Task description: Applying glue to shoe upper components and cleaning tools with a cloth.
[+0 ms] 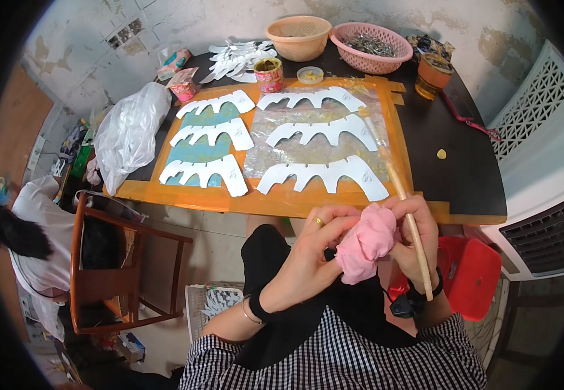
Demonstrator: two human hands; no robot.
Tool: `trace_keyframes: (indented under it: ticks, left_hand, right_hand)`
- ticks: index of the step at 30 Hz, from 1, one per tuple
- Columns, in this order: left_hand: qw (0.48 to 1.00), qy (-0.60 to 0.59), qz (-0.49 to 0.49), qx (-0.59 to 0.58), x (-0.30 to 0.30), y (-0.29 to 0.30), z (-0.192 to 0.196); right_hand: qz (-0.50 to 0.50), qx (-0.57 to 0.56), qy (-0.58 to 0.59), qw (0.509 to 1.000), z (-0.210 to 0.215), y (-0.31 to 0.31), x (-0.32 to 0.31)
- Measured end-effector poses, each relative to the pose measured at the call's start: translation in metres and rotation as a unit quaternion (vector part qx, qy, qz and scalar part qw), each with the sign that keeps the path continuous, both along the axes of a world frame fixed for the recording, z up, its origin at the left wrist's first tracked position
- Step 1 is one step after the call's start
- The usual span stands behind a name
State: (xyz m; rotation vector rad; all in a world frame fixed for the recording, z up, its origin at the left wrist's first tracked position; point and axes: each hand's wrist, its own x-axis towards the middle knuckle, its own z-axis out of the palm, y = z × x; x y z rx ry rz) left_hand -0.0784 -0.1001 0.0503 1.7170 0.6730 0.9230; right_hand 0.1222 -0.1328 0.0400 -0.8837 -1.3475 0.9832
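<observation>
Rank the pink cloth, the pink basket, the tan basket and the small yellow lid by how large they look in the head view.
1. pink basket
2. tan basket, a little smaller
3. pink cloth between both hands; it sits nearer the camera, so its rank against the baskets is unsure
4. small yellow lid, clearly smallest

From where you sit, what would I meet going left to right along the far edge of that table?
Small pink packet → pile of white cut-out pieces → small printed can → beige basket → pink basket holding metal bits → amber glass cup.
</observation>
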Motion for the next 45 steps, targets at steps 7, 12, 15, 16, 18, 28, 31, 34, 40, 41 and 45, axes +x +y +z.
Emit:
trace_keyframes:
  ticks: [7, 12, 15, 16, 18, 28, 31, 34, 40, 41, 45]
  left_hand:
    - [0.997, 0.062, 0.037, -0.016, -0.011, -0.012, -0.017]
    - [0.917, -0.153, -0.060, -0.363, -0.017, -0.010, -0.030]
    - [0.940, -0.145, -0.081, -0.297, -0.012, -0.016, -0.031]
    - [0.951, -0.143, -0.074, -0.263, -0.008, -0.016, -0.034]
    - [0.940, -0.132, -0.103, -0.298, -0.009, -0.013, -0.038]
    - [0.924, -0.200, -0.208, -0.250, 0.009, -0.012, -0.014]
    - [0.954, -0.115, -0.207, -0.185, 0.004, -0.010, -0.025]
    - [0.939, -0.098, -0.245, -0.219, 0.005, -0.008, -0.020]
    - [0.964, -0.045, -0.196, -0.175, -0.010, 0.002, -0.034]
    - [0.959, -0.019, -0.191, -0.207, -0.015, 0.004, -0.032]
    - [0.963, -0.037, -0.157, -0.217, -0.027, 0.007, -0.035]
  right_hand:
    - [-0.009, 0.028, -0.097, 0.995, 0.001, 0.000, -0.010]
    - [0.074, 0.008, -0.052, 0.996, 0.014, -0.007, -0.011]
    - [0.018, 0.077, -0.200, 0.977, 0.019, -0.010, -0.015]
    - [-0.001, 0.090, -0.236, 0.968, 0.018, -0.010, -0.015]
    - [-0.010, 0.113, -0.233, 0.966, 0.012, -0.011, -0.011]
    - [-0.421, 0.179, -0.316, 0.831, 0.059, -0.021, 0.136]
    - [-0.434, 0.120, -0.416, 0.790, 0.065, 0.012, 0.180]
    - [-0.379, 0.128, -0.634, 0.662, 0.031, 0.033, 0.230]
    - [-0.398, 0.128, -0.461, 0.783, 0.003, 0.059, 0.179]
    - [-0.347, 0.088, -0.418, 0.835, -0.001, 0.061, 0.165]
    - [-0.218, 0.108, -0.513, 0.823, -0.004, 0.073, 0.149]
